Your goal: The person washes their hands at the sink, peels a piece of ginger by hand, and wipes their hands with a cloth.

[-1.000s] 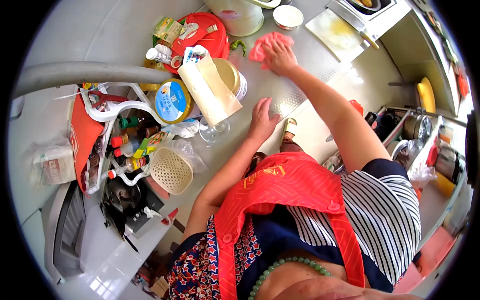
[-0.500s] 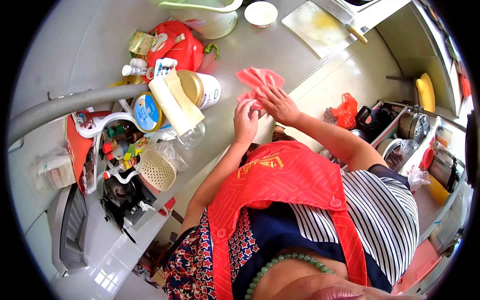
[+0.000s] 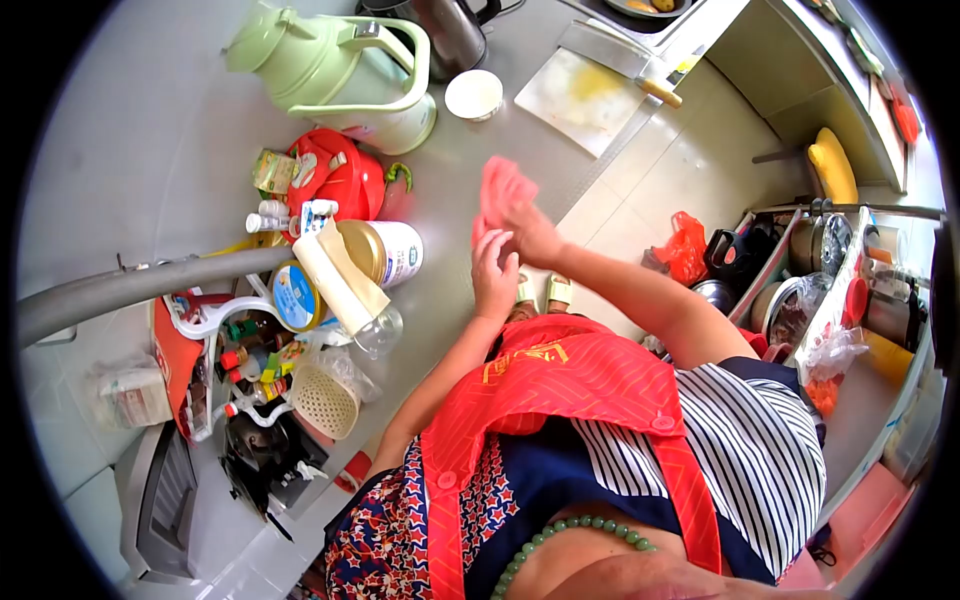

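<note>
A pink cloth point(image 3: 506, 190), blurred by motion, is above the metal counter point(image 3: 455, 165). My right hand point(image 3: 530, 235) is closed on it, with most of the cloth showing beyond the fingers. Just beside it, my left hand point(image 3: 494, 272) has curled fingers that reach the cloth's lower edge; whether they grip it cannot be made out. Left of the hands stand a white tub with a gold lid point(image 3: 400, 252) and a paper roll point(image 3: 338, 275). A green pepper point(image 3: 399, 176) lies beside a red container point(image 3: 345, 180).
A green thermos point(image 3: 350, 85), a dark kettle point(image 3: 440, 35) and a white bowl point(image 3: 474, 95) stand at the back. On the white cutting board point(image 3: 580, 100), a cleaver point(image 3: 610, 52) rests near its far edge. A rack of bottles is at left; drawers of pots are at right.
The cloth was wiped across the counter far from me, then drawn back to both hands. Now my right hand lifts it beside my left. The view has shifted, showing the whole thermos.
</note>
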A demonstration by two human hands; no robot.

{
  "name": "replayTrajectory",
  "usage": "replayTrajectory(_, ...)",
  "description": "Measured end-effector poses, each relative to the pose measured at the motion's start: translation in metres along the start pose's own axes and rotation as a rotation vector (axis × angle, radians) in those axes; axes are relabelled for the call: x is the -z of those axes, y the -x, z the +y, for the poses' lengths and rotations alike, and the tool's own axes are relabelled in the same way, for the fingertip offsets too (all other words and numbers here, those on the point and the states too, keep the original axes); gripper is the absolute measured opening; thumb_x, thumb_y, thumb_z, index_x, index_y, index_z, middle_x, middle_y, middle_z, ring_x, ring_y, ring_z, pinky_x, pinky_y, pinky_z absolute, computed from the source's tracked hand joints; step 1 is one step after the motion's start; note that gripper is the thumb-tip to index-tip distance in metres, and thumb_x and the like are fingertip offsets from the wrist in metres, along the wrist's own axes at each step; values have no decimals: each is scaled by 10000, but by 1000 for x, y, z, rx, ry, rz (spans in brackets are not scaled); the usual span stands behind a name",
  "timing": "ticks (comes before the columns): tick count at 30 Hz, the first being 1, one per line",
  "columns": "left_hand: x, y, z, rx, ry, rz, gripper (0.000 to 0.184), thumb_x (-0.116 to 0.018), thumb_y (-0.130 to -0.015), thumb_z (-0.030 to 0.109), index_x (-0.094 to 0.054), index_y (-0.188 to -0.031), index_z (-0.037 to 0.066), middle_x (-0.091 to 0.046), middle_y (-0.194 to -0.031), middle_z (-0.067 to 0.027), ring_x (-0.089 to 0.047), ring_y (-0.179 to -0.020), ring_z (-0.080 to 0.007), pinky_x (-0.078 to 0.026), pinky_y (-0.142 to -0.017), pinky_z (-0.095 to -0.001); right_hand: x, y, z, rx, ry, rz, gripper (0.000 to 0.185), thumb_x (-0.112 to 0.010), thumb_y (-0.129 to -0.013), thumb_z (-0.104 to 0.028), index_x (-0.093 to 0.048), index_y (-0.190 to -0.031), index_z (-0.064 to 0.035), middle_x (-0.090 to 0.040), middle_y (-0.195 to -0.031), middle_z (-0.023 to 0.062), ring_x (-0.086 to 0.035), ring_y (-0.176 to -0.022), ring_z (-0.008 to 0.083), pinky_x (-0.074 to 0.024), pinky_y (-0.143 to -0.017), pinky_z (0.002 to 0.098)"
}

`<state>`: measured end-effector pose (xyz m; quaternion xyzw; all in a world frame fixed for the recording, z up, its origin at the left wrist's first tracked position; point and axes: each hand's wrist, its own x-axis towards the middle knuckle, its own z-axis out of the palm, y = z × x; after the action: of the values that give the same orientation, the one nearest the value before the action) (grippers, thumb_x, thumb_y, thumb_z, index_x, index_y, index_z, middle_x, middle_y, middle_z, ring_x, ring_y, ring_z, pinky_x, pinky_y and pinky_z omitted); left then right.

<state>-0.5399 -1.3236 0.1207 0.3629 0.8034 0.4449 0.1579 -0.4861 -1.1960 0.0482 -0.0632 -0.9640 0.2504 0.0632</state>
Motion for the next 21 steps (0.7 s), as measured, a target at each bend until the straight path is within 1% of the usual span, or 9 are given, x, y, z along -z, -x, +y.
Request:
replayTrajectory(2, 8, -4, 1, -12, -31, 10, 325, -587, -752, 41, -582, -1077, 41, -525, -1155, -139, -492, -1085, -304, -410, -934, -382, -1, 13, -21, 186, -36, -44, 413, -536, -786, -248, -567, -1185, -150, -470, -1311, 87, -374, -1266, 260, -264, -1062, 407)
replayTrajectory(4, 13, -9, 0, 5, 10, 29, 320, -574, -766, 36, -581, -1085, 49, -525, -1157, -127, -518, -1056, -281, -438, -885, -357, 14, 14, -19, 341, 65, -120, 410, -532, -792, -234, -571, -1195, -172, -472, -1321, 56, -361, -1289, 232, -284, -1061, 386)
replayTrajectory(5, 15, -12, -1, 13, 33, 41, 317, -568, -773, 33, -580, -1089, 53, -525, -1157, -121, -531, -1041, -270, -451, -860, -344, 17, 8, -14, 306, -34, 4, 412, -537, -791, -222, -569, -1199, -178, -464, -1334, 48, -369, -1285, 215, -298, -1052, 389)
replayTrajectory(6, 19, -17, -5, -131, -117, 69, 328, -571, -771, 26, -575, -1097, 61, -512, -1173, -114, -515, -1059, -260, -445, -865, -349, 24, 3, -7, 226, -42, 33, 409, -536, -791, -206, -568, -1197, -178, -462, -1336, 40, -367, -1285, 209, -307, -1046, 389)
replayTrajectory(11, 27, -39, -7, -32, -28, 67, 373, -591, -748, 38, -548, -1118, 48, -493, -1194, -156, -440, -1142, -326, -343, -992, -411, 36, -45, 34, -361, 123, 211, 374, -557, -772, -161, -601, -1142, -195, -486, -1302, 16, -363, -1280, 206, -335, -1017, 388)
replayTrajectory(15, 25, -56, -11, -47, -59, 147, 422, -594, -762, 50, -506, -1174, 41, -455, -1233, -167, -403, -1177, -331, -304, -1015, -424, 15, -60, 31, 129, -158, -128, 344, -574, -789, -161, -616, -1127, -211, -537, -1245, 72, -443, -1217, 250, -344, -1013, 401)
replayTrajectory(17, 18, -59, -15, -39, -49, 161, 437, -598, -769, 60, -491, -1192, 36, -441, -1248, -169, -389, -1190, -330, -289, -1024, -426, 46, -59, 6, -54, -679, -199, 342, -590, -781, -172, -624, -1120, -195, -558, -1215, 110, -498, -1158, 266, -379, -987, 394)
replayTrajectory(18, 15, -62, -16, -34, -45, 163, 443, -601, -770, 65, -487, -1197, 35, -432, -1255, -174, -381, -1197, -334, -284, -1027, -429, 38, -62, 7, 98, -434, 110, 344, -595, -774, -128, -627, -1116, -153, -613, -1108, 140, -587, -1027, 268, -466, -880, 368)
replayTrajectory(21, 5, -79, -8, -6, 20, 123, 413, -587, -798, 49, -476, -1194, 16, -458, -1236, -178, -434, -1159, -304, -355, -973, -401, 59, -66, 20, -439, -736, 91, 323, -613, -766, -90, -640, -1087, -118, -657, -955, 151, -645, -860, 245, -512, -760, 332)
